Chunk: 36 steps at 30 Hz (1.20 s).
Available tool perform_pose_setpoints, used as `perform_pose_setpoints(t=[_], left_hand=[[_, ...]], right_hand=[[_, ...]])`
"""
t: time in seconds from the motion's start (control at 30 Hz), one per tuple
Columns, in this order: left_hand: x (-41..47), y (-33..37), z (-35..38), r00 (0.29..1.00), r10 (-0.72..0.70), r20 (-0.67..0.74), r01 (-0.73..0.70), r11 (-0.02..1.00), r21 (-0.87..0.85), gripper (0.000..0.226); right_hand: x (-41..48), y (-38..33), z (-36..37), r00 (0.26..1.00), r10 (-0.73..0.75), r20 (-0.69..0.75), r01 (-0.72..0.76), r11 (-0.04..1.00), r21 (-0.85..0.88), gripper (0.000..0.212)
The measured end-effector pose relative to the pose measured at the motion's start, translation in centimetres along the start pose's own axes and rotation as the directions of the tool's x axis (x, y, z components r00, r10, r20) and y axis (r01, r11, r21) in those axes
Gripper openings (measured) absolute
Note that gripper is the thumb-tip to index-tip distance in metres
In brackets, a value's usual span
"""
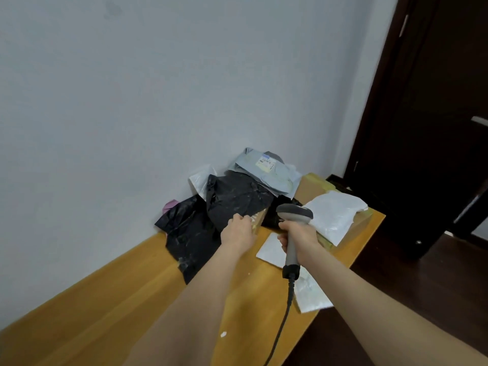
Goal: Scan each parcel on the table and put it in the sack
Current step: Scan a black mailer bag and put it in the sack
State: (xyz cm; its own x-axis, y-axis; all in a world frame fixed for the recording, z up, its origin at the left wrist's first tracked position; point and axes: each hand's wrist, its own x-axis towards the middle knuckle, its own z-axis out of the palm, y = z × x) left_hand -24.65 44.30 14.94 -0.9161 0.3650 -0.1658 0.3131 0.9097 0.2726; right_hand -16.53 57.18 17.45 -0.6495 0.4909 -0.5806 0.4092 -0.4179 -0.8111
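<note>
Right hand [295,235]: fingers clenched round handle of scanner [293,216], head pointed at pile; cable hung below grip. Left hand [239,233]: fingers stretched forward, tips laid on tape-wrapped parcel [256,220] at edge of pile; whether grasped cannot be told. Parcels heaped at far end of table [105,299] against wall. Counted: black parcels, two [237,199] [184,231]; grey parcel [264,171], one; white parcels, three [332,215] [270,250] [310,291].

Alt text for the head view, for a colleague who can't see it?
The right hand grips a grey corded scanner while the left hand touches a pile of parcels, black bags, a grey mailer, white mailers, at the far end of a wooden table.
</note>
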Motion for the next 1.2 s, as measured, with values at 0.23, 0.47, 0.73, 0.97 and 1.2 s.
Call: perform_pose_setpoints(t=[0.23,0.47,0.73,0.97,1.2], left_hand=[[10.2,-1.5,1.0,0.987,-0.159,0.020,0.159,0.987,-0.010,0.063],[16.7,-7.3,1.8,0.769,-0.634,0.073,0.573,0.635,-0.519,0.105],[20.4,-10.5,3.4,0.619,-0.779,0.101,0.446,0.243,-0.861,0.042],[20.5,-9.7,-5.4,0.656,-0.694,-0.297,0.275,0.586,-0.763,0.024],[17.8,-7.1,-12.1,0.680,-0.234,-0.695,0.077,0.965,-0.249,0.024]], right_hand=[[10.0,-3.8,4.0,0.998,0.067,0.016,-0.066,0.997,-0.047,0.019],[18.0,-4.1,7.8,0.996,0.074,0.059,-0.065,0.988,-0.137,0.025],[22.8,-5.2,11.4,0.972,0.117,0.206,-0.063,0.965,-0.253,0.022],[23.1,-8.4,12.8,0.964,0.073,0.255,-0.025,0.982,-0.186,0.024],[21.7,-11.3,12.6,0.973,-0.016,0.229,0.035,0.996,-0.081,0.026]])
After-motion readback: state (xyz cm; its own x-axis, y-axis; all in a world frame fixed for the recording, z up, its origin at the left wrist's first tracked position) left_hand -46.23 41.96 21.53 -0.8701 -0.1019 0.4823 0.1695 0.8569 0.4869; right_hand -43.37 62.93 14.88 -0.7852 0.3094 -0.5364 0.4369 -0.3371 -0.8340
